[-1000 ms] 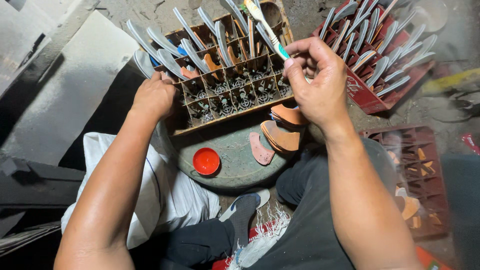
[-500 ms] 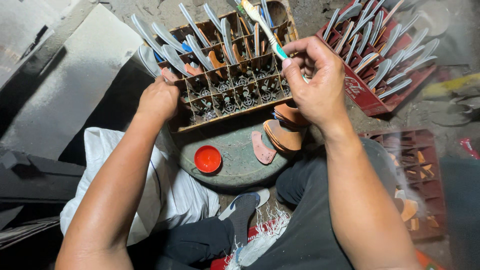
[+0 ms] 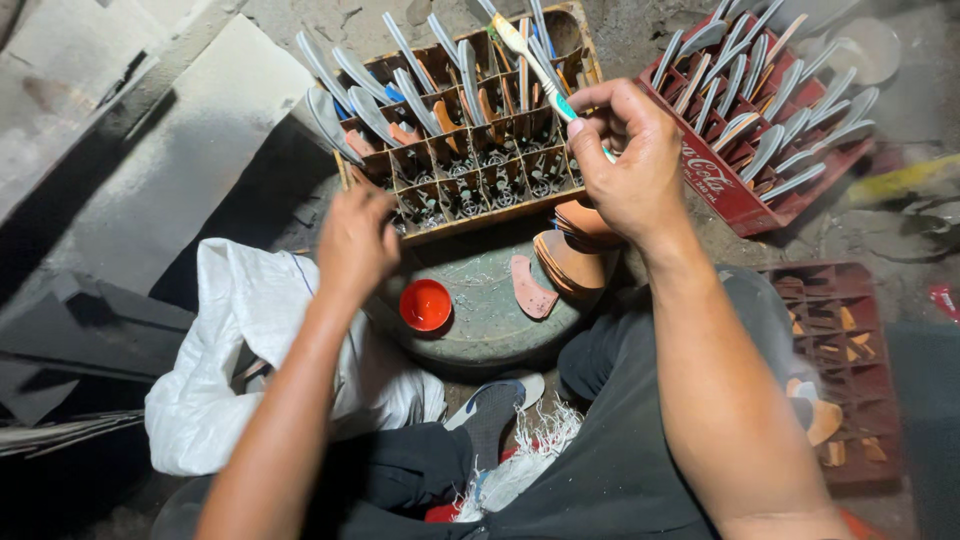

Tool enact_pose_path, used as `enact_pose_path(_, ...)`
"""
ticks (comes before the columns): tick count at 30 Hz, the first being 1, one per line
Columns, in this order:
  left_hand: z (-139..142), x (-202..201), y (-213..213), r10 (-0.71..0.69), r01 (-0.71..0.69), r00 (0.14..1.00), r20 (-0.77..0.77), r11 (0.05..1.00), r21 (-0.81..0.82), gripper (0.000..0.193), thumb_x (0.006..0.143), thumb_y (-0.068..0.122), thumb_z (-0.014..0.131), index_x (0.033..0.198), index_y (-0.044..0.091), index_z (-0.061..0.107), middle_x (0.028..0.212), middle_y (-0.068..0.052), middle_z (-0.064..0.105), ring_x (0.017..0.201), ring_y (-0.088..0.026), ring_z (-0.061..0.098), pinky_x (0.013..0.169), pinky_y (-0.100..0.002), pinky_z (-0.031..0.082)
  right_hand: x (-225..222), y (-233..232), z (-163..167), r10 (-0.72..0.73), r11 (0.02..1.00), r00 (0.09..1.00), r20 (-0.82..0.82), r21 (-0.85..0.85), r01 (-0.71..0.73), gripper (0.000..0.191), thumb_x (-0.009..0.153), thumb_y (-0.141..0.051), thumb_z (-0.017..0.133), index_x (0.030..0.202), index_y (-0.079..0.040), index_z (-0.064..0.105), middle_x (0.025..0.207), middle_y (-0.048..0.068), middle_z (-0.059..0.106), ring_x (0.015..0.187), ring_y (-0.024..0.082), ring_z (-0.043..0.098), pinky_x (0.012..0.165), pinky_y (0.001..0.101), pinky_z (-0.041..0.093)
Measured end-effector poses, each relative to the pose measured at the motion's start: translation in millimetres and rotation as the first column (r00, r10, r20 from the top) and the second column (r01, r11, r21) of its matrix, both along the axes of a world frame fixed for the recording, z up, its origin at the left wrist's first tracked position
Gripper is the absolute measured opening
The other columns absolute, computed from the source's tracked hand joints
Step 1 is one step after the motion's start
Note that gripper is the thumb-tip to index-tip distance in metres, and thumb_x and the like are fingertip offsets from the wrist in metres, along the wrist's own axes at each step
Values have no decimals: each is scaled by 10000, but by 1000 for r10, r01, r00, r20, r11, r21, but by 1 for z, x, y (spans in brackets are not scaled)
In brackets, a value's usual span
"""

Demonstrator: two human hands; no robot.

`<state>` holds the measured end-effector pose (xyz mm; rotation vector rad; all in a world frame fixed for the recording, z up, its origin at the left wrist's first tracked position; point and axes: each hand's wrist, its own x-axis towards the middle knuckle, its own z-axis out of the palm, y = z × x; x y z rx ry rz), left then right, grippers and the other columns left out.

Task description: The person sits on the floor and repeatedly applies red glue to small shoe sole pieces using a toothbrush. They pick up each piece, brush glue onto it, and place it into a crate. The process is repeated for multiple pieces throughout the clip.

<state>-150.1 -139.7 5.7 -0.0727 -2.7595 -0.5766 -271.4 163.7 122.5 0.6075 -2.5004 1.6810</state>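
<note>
Pinching a brush (image 3: 528, 55) in the right hand (image 3: 630, 165), bristles above wooden crate (image 3: 470, 190)

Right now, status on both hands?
Right hand gripping brush over wooden crate. Left hand at crate's near corner, contents hidden. Red cap nearby, clear.

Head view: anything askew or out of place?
Mostly orderly. One tan sole-shaped piece lies alone on the round grey stand, apart from the stack under the right hand. Frayed white strands hang below the stand.
</note>
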Motion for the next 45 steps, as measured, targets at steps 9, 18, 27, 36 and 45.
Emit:
enact_pose_path(9, -39, 219, 164, -401, -43, 598, 694, 848, 528, 304, 899, 183, 738, 1166, 43, 699, 1099, -240, 633, 1047, -425, 631, 914, -503, 505, 22, 15, -2, 20, 1000, 1000, 20, -1, -20, 118, 990, -44, 669, 1106, -22, 680, 812, -47, 636, 742, 15, 576, 682, 209, 469)
enact_pose_path(18, 22, 236, 36, 75, -366, 816, 573, 834, 413, 355, 901, 162, 679, 1241, 63, 704, 1085, -144, 756, 1013, -289, 718, 883, -384, 551, 47, 34, -7, -38, 996, 999, 7, 86, 38, 134, 1000, -79, 671, 1119, -31, 711, 830, -23, 656, 728, 33, 562, 663, 223, 453)
enact_pose_path(27, -10, 216, -104, 648, -734, 643, 408, 674, 86, 296, 874, 158, 639, 1079, -6, 776, 1085, -269, 723, 1084, -474, 672, 995, -508, 522, 53, 28, -21, -43, 986, 996, -79, 155, 55, 176, 946, -93, 691, 1104, -16, 706, 865, 39, 712, 766, 83, 636, 686, 265, 513)
enact_pose_path(36, -40, 204, -110, 694, -675, 514, 505, 690, -262, 555, 909, 155, 643, 1428, 23, 497, 1433, -249, 550, 1373, -414, 503, 1188, -455, 415, 54, -1, -16, -103, 949, 995, -10, 298, 102, 228, 905, -168, 677, 1101, -55, 709, 861, 84, 749, 801, 153, 728, 755, 322, 561)
enact_pose_path(45, -58, 184, -116, 711, -733, 530, 462, 658, -173, 760, 810, 44, 679, 1523, 130, 430, 1470, -184, 488, 1323, -408, 480, 1087, -470, 414, 49, -22, -13, -34, 924, 998, -47, 380, 50, 240, 912, -174, 688, 1124, -66, 722, 900, 112, 751, 826, 193, 730, 782, 336, 557)
